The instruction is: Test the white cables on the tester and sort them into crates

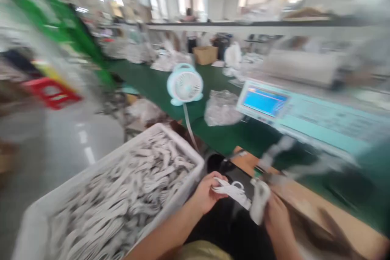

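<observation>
Gripping white cord [233, 191] with left hand [207, 193] and right hand [278, 213], lower centre; seemingly midway, with bin [183, 144] heaped, lower left.

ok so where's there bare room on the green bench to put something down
Bare green bench shows between the plastic bag and the wooden board, also left of the fan. Crowded: under the shelf and in the crate.

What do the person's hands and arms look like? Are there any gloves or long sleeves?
The left hand and right hand are both bare, with no gloves. No sleeve covers the parts of the left forearm and right forearm that show. I see no watch or bracelet, but blur could hide something small, like a ring.
</observation>
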Demonstrator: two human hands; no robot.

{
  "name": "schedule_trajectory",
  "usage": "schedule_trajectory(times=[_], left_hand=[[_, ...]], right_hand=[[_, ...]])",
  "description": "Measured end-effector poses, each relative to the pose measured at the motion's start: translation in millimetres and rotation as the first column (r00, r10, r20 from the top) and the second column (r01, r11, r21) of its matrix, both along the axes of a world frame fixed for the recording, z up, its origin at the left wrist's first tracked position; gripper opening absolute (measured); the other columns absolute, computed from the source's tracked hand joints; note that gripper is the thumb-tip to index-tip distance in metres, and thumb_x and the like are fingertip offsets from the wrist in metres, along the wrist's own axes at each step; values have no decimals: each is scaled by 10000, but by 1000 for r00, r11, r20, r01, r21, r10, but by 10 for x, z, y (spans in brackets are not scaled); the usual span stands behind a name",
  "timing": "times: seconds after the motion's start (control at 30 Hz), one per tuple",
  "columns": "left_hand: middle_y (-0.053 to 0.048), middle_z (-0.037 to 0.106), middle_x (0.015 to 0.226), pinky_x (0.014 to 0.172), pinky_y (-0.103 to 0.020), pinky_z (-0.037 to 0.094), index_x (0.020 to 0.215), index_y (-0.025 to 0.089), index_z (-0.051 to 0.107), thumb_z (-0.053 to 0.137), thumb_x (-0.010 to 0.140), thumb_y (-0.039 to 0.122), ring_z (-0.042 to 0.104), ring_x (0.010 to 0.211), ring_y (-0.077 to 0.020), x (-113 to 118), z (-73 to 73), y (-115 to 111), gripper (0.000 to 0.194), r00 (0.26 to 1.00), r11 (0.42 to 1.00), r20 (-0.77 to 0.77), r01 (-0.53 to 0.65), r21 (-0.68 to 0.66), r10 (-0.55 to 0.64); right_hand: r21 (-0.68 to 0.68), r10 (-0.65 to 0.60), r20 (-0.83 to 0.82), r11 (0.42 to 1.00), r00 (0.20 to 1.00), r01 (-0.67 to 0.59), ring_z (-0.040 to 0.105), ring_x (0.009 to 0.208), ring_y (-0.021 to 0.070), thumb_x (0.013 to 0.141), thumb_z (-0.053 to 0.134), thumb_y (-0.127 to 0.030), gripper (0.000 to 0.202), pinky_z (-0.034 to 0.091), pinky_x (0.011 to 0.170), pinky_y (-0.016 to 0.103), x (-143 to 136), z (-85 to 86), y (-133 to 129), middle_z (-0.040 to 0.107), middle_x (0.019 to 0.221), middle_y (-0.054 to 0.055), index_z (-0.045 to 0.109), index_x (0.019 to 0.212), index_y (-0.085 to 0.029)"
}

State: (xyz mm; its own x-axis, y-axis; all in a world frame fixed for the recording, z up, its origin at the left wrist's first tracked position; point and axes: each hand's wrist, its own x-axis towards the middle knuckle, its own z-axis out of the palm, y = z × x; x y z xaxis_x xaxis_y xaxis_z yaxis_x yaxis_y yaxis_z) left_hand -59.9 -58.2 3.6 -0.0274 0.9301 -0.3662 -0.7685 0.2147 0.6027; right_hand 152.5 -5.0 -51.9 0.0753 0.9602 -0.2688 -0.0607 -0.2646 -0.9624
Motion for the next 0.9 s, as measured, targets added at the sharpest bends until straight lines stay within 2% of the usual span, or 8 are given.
schedule_trajectory(times=[0.07,0.17,0.2,0.3,0.37,0.53,0.77,0.9], left_hand=[[-16,569,696,472,-242,419,628,177,510,524,497,143,513,539,-116,158,-183,148,136,997,997,-27,75,-27,-75],[8,511,503,396,-199,316,596,162,507,513,585,238,423,407,-85,319,-375,403,77,973,983,-145,175,-55,-181],[9,490,447,378,-199,282,594,159,519,505,638,305,395,370,-85,370,-402,473,153,947,970,-212,228,-83,-240],[9,471,370,359,-210,230,639,148,569,496,713,514,366,312,-94,530,-394,614,380,788,914,-465,374,-160,-404],[12,478,377,370,-212,233,631,147,572,541,673,582,380,320,-96,633,-363,680,439,690,892,-583,425,-153,-429],[10,470,386,378,-217,242,504,166,488,556,644,591,389,340,-97,791,-351,819,453,639,892,-659,438,-110,-396],[25,426,376,365,-226,248,451,186,432,541,663,539,373,328,-97,852,-368,591,426,658,919,-660,369,-139,-364],[16,449,348,335,-226,212,516,175,515,527,671,570,339,272,-94,851,-419,380,425,621,842,-586,488,-230,-520]], right_hand=[[-70,-86,-190,995,978,74,619,761,212,625,708,-400,340,480,677,292,-47,35,-9,680,857,42,653,860,-161],[-110,-140,-302,988,943,112,598,632,175,605,717,-393,323,445,586,255,-99,132,17,686,732,27,673,820,-157],[-105,-145,-311,988,939,117,579,592,158,614,710,-402,322,427,558,241,-112,167,13,681,700,23,676,817,-154],[-77,-124,-302,991,945,105,532,520,134,635,687,-445,353,386,506,223,-132,229,-31,666,650,21,682,810,-138],[-67,-107,-301,994,947,91,528,519,137,637,683,-457,362,385,508,227,-128,226,-49,663,648,23,681,798,-133],[-84,-123,-332,991,935,101,522,524,145,600,713,-433,316,401,528,238,-115,183,-3,638,609,4,661,737,-153],[-89,-44,-348,996,936,14,438,459,107,557,734,-343,230,351,458,207,-159,182,-204,533,509,-47,562,571,-191],[-132,-3,-177,991,984,-21,503,493,157,545,707,-382,206,396,465,246,135,93,-392,576,544,-12,612,597,-207]])
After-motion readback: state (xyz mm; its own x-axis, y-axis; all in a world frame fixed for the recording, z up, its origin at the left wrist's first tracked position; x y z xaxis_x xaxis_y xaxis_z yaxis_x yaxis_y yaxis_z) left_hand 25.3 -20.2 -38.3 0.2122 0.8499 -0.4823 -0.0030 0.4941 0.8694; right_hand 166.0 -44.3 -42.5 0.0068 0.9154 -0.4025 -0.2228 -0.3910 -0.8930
